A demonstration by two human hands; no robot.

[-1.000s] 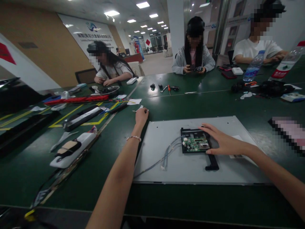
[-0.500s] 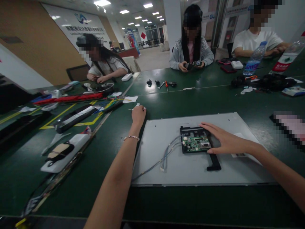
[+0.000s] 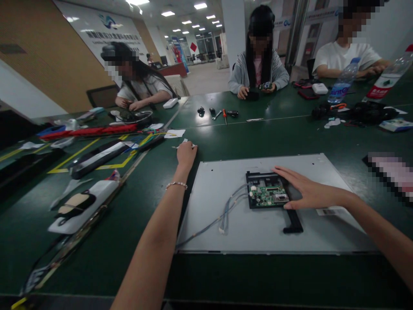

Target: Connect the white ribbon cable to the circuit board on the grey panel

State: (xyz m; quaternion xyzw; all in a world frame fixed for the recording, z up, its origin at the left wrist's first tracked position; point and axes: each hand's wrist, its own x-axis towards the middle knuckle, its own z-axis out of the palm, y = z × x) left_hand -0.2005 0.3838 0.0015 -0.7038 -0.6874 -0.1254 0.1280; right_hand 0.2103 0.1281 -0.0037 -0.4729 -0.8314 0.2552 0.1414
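A grey metal panel (image 3: 206, 202) lies flat on the green table. On top of it sits a black plastic frame (image 3: 294, 221) carrying a green circuit board (image 3: 266, 196), from whose left side grey cables (image 3: 209, 224) run down across the panel. My right hand (image 3: 300, 189) spans the frame's right side, fingers at the upper edge and thumb at the lower edge, gripping it. Beyond the panel's far left corner, my left hand (image 3: 186, 154) is closed at the table surface. A white scrap (image 3: 185, 141) pokes out around its fingers; their tips are hidden.
Farther off lie a red screwdriver (image 3: 225, 117), a wrench (image 3: 217, 115) and small black parts. Left are a white board with a black-and-beige piece (image 3: 77, 203) and a long black housing (image 3: 100, 159). Bottles (image 3: 344, 79) and a phone-like object (image 3: 392, 176) are right. Three people sit opposite.
Both hands keep practically the same places on the scrap and the frame. The view shifts slightly. The person opposite in the middle lowers one hand with a dark piece to the table.
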